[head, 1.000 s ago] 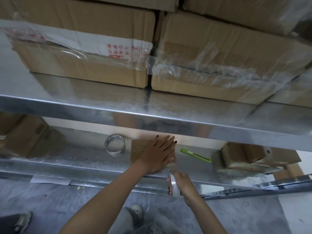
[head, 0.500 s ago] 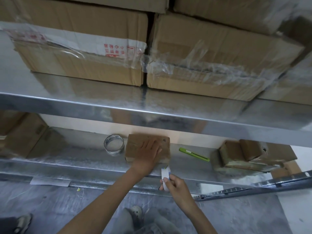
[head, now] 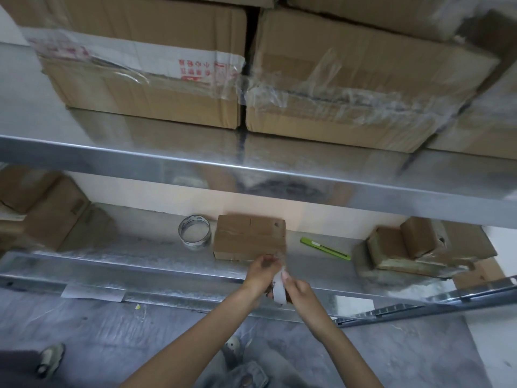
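Note:
A small brown cardboard box point(head: 249, 240) lies on the lower metal shelf point(head: 156, 257), with nothing touching it. Just in front of it, both hands meet over the shelf's front edge. My right hand point(head: 297, 289) pinches a white paper strip point(head: 279, 290) that hangs down between the hands. My left hand point(head: 261, 273) has its fingers curled at the strip's upper end and appears to pinch it too; motion blur hides the fingertips.
A roll of clear tape point(head: 195, 232) stands left of the box and a green utility knife point(head: 325, 248) lies to its right. Taped small boxes point(head: 416, 249) sit further right, cartons point(head: 42, 210) at the left. Large wrapped cartons point(head: 349, 77) fill the upper shelf point(head: 195, 161).
My left hand has lifted off the top of the small box and come back toward me to join the right hand at the white strip. The box now lies uncovered.

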`<state>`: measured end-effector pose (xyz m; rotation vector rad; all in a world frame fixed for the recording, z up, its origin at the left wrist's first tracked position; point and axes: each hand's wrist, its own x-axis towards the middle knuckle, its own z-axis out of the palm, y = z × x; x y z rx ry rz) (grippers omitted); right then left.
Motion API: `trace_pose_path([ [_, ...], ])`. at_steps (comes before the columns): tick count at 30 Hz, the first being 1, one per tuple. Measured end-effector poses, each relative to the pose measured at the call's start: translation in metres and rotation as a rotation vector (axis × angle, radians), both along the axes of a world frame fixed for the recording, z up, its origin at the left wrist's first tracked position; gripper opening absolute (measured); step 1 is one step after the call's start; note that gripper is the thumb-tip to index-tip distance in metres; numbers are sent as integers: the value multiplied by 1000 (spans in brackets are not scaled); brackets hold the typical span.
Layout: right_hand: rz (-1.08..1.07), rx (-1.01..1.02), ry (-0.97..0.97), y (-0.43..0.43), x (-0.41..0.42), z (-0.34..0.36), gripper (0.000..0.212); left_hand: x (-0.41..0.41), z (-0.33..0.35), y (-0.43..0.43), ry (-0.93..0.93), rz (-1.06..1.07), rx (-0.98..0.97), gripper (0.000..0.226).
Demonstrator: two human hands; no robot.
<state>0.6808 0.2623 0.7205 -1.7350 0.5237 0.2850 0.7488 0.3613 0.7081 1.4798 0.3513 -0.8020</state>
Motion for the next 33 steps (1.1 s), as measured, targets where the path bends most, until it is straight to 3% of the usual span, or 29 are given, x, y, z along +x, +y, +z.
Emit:
trace_pose_path([
  [3,-131,-105,17,-18,15,4,51,0,1,-1,63,63,-101,17],
  [9,-6,-616,-3,-34,52,2,68,7,7,-13,118,111,-153,21],
  [13,-62,-879,-70,-56,68,-10,37,6,8,-9,94,83,-118,8],
  [15,49,-1011,-1,-69,74,-15,15,5,10,-4,79,44,-104,4],
  [18,248,-1182,151,-81,77,-26,28,7,11,0,60,-16,-75,6],
  [21,334,-1251,130,-93,84,-36,24,7,9,2,34,-65,-10,8],
  [25,375,-1086,103,-109,91,-43,25,9,10,5,71,-81,38,11],
  [29,114,-610,-67,-105,90,-30,14,7,13,6,189,-28,-32,17],
  [33,-134,-161,-196,-83,88,-1,34,1,11,4,207,38,-29,21],
])
